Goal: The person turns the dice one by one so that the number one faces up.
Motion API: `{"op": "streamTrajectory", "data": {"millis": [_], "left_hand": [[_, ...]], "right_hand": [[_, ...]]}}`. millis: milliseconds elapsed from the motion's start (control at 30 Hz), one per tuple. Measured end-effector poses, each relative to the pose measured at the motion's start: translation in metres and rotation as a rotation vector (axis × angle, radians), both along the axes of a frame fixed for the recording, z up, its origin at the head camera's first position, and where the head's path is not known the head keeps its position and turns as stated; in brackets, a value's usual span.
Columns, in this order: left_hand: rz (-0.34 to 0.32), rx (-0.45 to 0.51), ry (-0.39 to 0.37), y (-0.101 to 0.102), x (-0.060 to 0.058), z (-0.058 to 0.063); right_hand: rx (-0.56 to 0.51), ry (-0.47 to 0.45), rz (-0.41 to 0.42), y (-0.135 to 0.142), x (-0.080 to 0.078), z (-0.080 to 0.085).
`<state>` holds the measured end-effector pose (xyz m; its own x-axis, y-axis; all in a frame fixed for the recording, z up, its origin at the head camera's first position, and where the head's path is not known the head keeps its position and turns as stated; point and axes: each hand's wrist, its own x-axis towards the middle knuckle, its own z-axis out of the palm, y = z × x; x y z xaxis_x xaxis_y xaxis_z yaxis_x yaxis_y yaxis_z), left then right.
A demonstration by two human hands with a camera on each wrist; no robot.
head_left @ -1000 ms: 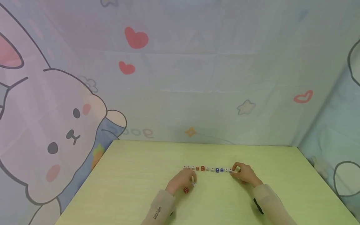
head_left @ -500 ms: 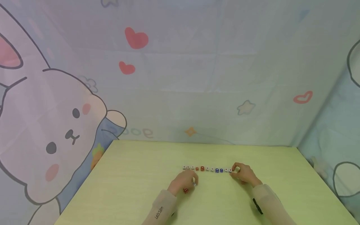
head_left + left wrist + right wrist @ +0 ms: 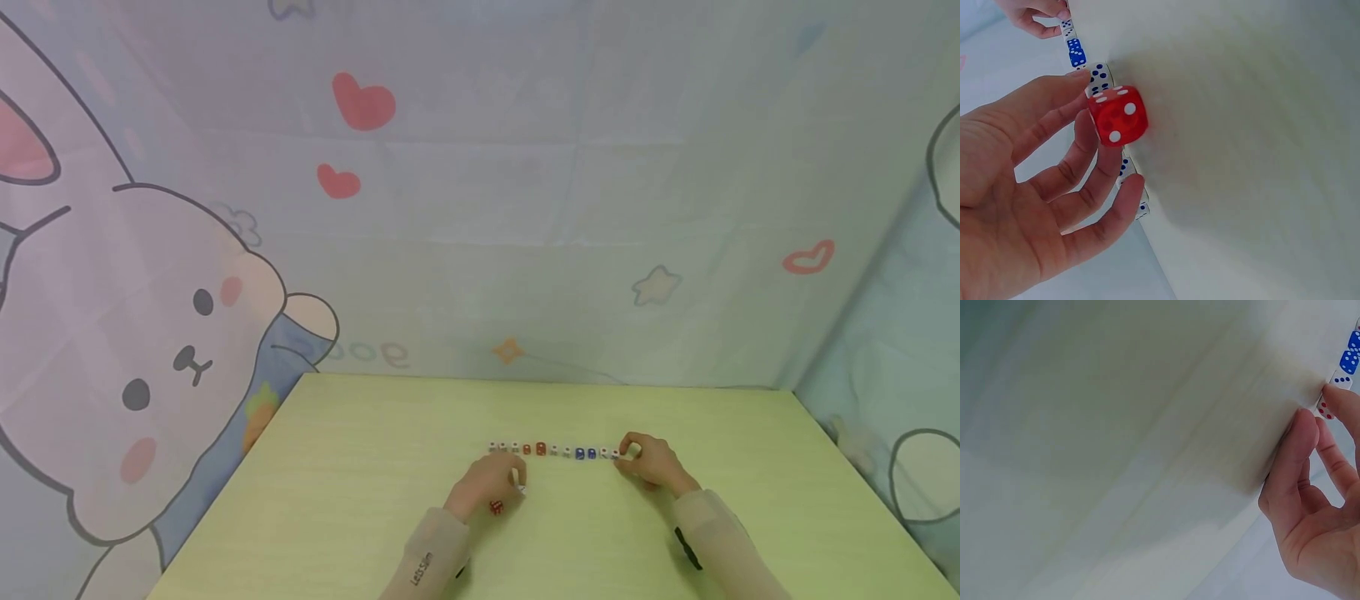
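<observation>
My left hand [image 3: 487,483] hovers just in front of the left part of a row of dice, its thumb and forefinger pinching a white die [image 3: 1100,76] with blue dots. Near its fingers is a red die [image 3: 1118,116] with white dots, also below the hand in the head view; whether it rests on the table cannot be told. At the row's right end, my right hand [image 3: 654,462] holds the last white die [image 3: 1326,409], red-dotted, between thumb and forefinger. The row holds white dice, two red dice [image 3: 541,448] and two blue dice [image 3: 580,454].
A pale yellow-green table [image 3: 360,450] lies under both hands. Behind it hangs a cloth backdrop [image 3: 480,250] with a cartoon rabbit, hearts and stars. More cloth hangs at the right side.
The white die in my left fingers has shifted slightly right and turned a little. My right hand stays at the row's end, and the row looks unchanged.
</observation>
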<state>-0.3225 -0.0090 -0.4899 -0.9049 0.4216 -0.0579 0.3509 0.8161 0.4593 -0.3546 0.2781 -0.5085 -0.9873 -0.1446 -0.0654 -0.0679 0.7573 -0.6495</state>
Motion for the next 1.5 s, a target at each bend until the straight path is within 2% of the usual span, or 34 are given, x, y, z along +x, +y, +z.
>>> {"op": "streamTrajectory", "data": {"millis": [133,467,800,967,1233,1500], "left_hand": [[0.002,-0.002,-0.001,0.001,0.0,-0.001],[0.017,-0.077,0.032,0.006,0.0,0.0],[-0.022,-0.011,-0.02,0.006,0.001,0.007],[-0.026,-0.003,-0.025,0.006,0.003,0.01],[-0.004,-0.044,0.003,0.003,0.006,0.009],[0.002,-0.077,0.077,-0.001,0.004,0.008]], "right_hand": [[0.001,-0.002,-0.001,0.0,-0.001,0.0],[0.012,-0.019,-0.015,-0.001,-0.003,0.001],[0.055,0.012,-0.002,0.0,-0.003,0.005],[0.05,-0.002,0.006,0.0,-0.002,0.007],[0.041,-0.023,0.009,0.0,-0.003,0.007],[0.046,-0.03,0.004,0.0,-0.003,0.008]]}}
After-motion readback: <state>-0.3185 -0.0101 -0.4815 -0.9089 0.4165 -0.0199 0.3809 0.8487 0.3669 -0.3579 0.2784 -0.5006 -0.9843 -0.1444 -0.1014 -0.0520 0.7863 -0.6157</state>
